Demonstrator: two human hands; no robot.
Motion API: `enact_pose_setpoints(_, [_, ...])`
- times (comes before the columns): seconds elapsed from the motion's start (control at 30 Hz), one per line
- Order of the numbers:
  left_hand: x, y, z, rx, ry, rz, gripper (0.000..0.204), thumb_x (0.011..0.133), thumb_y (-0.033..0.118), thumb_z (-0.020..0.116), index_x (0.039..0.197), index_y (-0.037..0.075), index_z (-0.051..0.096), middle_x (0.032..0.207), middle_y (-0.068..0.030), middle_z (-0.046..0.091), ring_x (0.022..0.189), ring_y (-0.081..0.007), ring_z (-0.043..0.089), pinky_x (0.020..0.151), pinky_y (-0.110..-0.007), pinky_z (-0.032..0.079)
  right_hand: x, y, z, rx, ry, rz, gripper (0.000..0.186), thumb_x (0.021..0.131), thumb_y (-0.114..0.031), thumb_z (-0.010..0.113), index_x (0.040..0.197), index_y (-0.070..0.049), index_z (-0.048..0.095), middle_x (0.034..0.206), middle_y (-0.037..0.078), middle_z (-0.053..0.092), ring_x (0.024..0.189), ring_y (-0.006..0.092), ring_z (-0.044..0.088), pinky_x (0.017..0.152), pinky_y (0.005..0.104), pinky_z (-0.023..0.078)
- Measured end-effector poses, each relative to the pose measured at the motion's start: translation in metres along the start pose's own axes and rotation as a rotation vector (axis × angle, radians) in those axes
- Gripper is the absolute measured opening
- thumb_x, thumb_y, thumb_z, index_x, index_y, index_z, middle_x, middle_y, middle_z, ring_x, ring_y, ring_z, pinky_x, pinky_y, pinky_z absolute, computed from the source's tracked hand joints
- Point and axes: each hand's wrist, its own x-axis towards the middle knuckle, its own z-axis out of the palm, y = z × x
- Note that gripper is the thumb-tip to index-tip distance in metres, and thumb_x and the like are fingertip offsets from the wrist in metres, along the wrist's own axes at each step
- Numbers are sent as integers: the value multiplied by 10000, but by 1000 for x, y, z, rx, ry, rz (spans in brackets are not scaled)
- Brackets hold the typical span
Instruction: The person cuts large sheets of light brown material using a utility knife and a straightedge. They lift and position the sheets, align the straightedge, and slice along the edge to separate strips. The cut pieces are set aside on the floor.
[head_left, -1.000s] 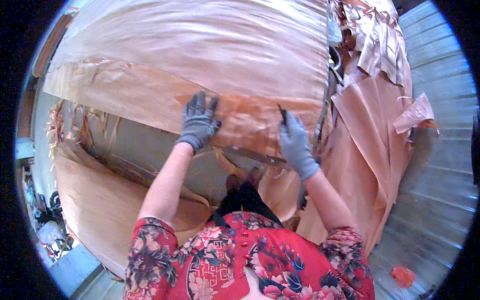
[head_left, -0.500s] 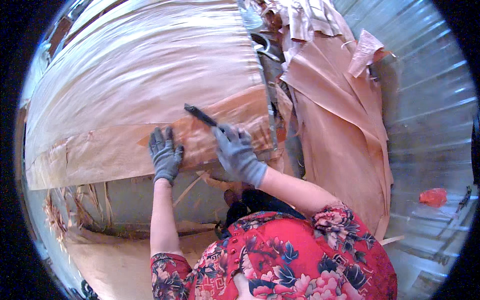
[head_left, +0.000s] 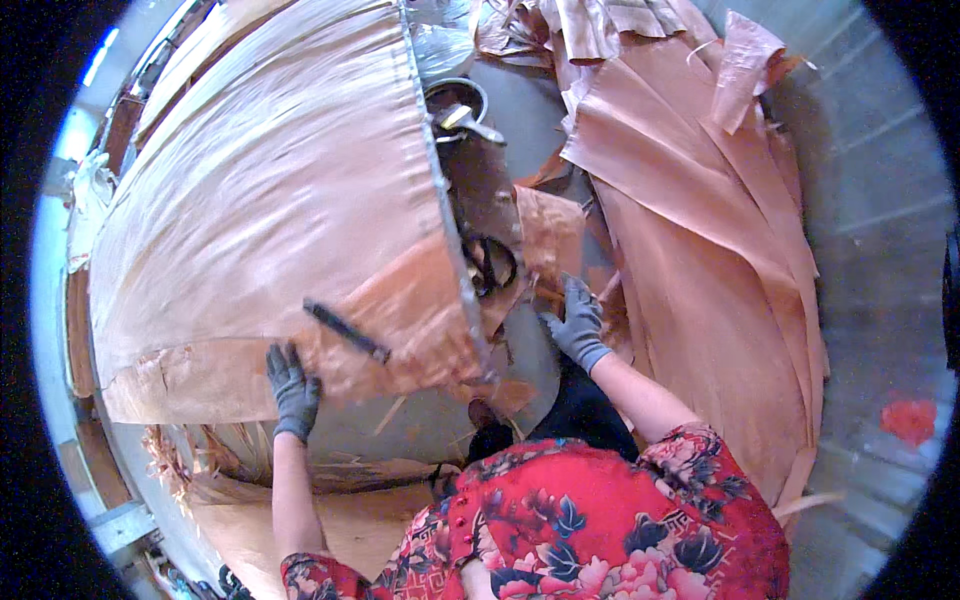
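Grey-gloved left hand [head_left: 295, 392] flat on sheet [head_left: 212, 385] — unclenched, right hand [head_left: 578, 330] outstretched, grip unclear

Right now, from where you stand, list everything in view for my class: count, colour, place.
Rippled sheets: count unclear, pale pink, left to centre.
Front strip: one, tan, along their near edge.
Patch: one, orange, right of the strip.
Bar-shaped tool: one, black, mostly on the patch.
Round container: one, pale rim, beyond the sheets' right edge.
Looped item: one, black, nearer along that edge.
Small sheet: one, orange, right of the looped item.
Draped sheets: several, pinkish brown, right.
Crumpled piece: one, pale pink, upper right.
Scraps: many, tan, below the strip's left end.
Lump: one, red, far right.
Top: one, red floral, bottom.
Left hand: one, gloved grey, on the strip.
Right hand: one, gloved grey, by the small sheet.
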Motion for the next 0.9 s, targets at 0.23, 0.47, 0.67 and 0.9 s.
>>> enact_pose_setpoints(0.23, [13, 13, -30, 237, -445, -119, 810, 771, 231, 530, 1354, -112, 84, 1413, -323, 8, 1330, -435, 21, 1095, -449, 43, 96, 79, 62, -275, -117, 270, 977, 642, -439, 659, 1375, -3, 183, 1390, 192, 272, 1206, 365, 351, 999, 474, 246])
enact_pose_setpoints(0.47, [17, 23, -40, 226, -495, -214, 818, 783, 234, 528, 1360, -103, 57, 1424, -302, 12, 1338, -411, 17, 1104, -419, 50, 180, 150, 58, 96, -34, 674, 339, 820, -347, 518, 1034, -93, 585, 1003, 156, 610, 916, 308, 580, 856, 416, 407])
enact_pose_setpoints(0.67, [17, 19, -28, 320, -528, -193, 856, 778, 233, 544, 1377, -64, 11, 1435, -280, -13, 1341, -401, 21, 1102, -418, 62, 182, 254, -31, 180, 289, 626, 304, 810, -294, 529, 963, -36, 578, 962, 177, 613, 875, 327, 579, 765, 399, 445])
enact_pose_setpoints(0.9, [2, 12, -23, 268, -466, -163, 858, 767, 246, 560, 1382, -54, 43, 1437, -275, 17, 1341, -398, 40, 1098, -423, 64, 65, 300, -56, 132, 13, 688, 362, 807, -327, 523, 996, -22, 572, 977, 217, 611, 922, 356, 584, 798, 413, 449])
